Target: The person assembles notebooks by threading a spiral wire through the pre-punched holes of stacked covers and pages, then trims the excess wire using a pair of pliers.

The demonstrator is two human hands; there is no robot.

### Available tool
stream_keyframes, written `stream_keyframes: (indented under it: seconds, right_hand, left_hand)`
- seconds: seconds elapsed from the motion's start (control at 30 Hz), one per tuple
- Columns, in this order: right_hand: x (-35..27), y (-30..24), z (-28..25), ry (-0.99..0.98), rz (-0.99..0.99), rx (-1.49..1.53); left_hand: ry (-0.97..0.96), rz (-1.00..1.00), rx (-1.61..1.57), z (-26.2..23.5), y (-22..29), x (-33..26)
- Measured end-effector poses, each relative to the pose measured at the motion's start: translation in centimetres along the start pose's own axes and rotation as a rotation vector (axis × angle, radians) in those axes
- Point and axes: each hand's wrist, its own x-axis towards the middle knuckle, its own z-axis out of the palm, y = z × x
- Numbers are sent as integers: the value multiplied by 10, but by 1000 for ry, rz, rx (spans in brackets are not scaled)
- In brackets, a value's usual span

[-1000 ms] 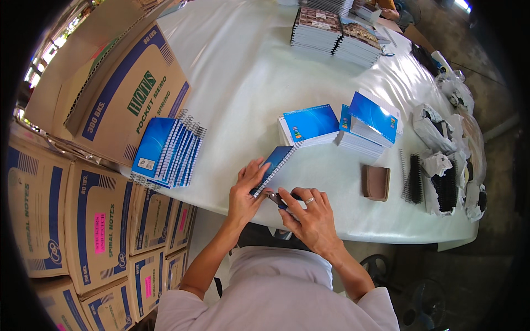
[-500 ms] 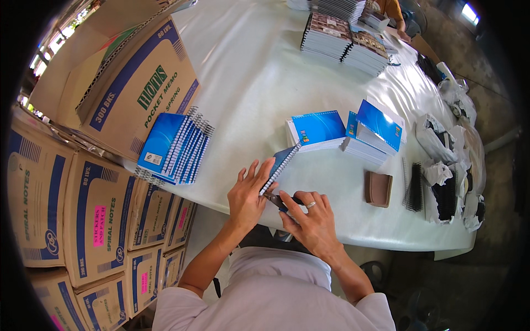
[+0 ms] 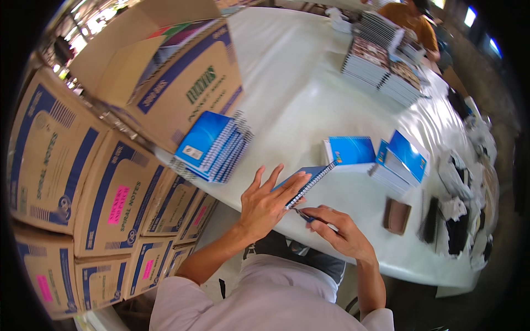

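My left hand [image 3: 266, 207] holds a small blue spiral notebook [image 3: 312, 185] at a slant above the near table edge, thumb hidden and some fingers stretched along the cover. The notebook's wire coil faces right. My right hand [image 3: 343, 230] is closed round a pair of pliers [image 3: 305, 215] with dark handles. Their jaws are at the coil's lower end, near my left hand; whether they grip the wire I cannot tell. Beyond my left hand lies a stack of coil-bound blue notebooks [image 3: 205, 140].
Blue-covered pads [image 3: 351, 150] and a fanned pile [image 3: 407, 157] lie right of centre. A brown block [image 3: 397, 216], black coils [image 3: 429, 220] and torn white packages [image 3: 455, 176] are further right. Thicker books [image 3: 375, 60] stand far back near a person [image 3: 406, 19]. Cartons [image 3: 118, 198] line the left.
The view has swung left, so the table's things sit further right. My left fingers are spread wider. My right hand has turned, its fingers now curled over the pliers, which stay by the coil's end.
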Motion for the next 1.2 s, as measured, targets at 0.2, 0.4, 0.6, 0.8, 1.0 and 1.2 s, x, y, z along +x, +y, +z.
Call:
stream_keyframes:
  seconds: [0.2, 0.4, 0.6, 0.8, 1.0, 1.2]
  right_hand:
    - [-27, 39, -34, 229, 261, -735]
    - [23, 30, -12, 327, -20, -248]
    - [144, 3, 37, 136, -348, 223]
    - [208, 3, 91, 122, -713, -635]
    - [209, 44, 65, 61, -467, -282]
    - [229, 45, 87, 133, -586, -356]
  left_hand:
    - [197, -183, 66, -97, -88, 11]
    - [193, -334, -1175, -99, -117, 7]
    - [256, -86, -914, -91, -122, 20]
    - [165, -272, -424, -131, -153, -29]
    - [28, -338, 23, -103, -127, -41]
    - [363, -159, 166, -62, -138, -35]
